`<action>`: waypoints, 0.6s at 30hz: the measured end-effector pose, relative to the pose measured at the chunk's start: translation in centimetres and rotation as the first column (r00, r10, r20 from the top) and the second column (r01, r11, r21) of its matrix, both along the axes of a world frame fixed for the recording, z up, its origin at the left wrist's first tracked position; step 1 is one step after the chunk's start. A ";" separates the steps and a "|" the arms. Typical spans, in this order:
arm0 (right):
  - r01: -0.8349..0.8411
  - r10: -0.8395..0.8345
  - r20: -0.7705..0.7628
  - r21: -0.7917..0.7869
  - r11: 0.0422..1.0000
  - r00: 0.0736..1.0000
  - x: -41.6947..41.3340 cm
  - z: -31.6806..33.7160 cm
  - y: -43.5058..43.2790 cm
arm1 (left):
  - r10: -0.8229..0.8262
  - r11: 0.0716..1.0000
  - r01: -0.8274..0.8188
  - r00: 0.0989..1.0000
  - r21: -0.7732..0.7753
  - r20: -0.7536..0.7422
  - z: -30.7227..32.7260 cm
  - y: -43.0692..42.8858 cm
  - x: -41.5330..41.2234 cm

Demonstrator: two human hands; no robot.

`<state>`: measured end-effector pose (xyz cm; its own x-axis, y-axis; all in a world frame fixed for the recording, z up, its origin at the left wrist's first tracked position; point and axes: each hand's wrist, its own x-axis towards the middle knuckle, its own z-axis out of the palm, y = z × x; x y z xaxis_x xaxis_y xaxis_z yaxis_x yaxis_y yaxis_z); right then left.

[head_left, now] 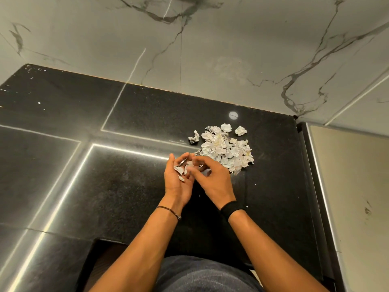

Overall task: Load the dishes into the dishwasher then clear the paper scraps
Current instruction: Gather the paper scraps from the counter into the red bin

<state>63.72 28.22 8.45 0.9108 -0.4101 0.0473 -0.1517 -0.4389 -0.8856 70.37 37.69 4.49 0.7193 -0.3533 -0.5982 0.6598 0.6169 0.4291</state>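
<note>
A heap of crumpled white paper scraps (226,147) lies on the black stone counter (126,186), toward its right side near the wall. My left hand (179,182) is turned palm up just left of the heap and cups several small scraps (181,171) in its curled fingers. My right hand (212,180) is palm down beside it, its fingertips bent over the left palm at the scraps; whether it pinches one is hidden. No dishes or dishwasher are in view.
A marble-patterned wall (210,49) rises behind the counter. A beige panel with a metal edge (347,186) borders the counter on the right. Tiny white crumbs dot the counter at the far left (35,69) and near my right wrist.
</note>
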 end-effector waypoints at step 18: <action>0.040 -0.040 -0.004 -0.019 0.999 0.999 3.1 -0.5 -2.0 | 0.071 0.997 -0.071 0.997 -0.018 -0.006 0.1 -0.1 3.6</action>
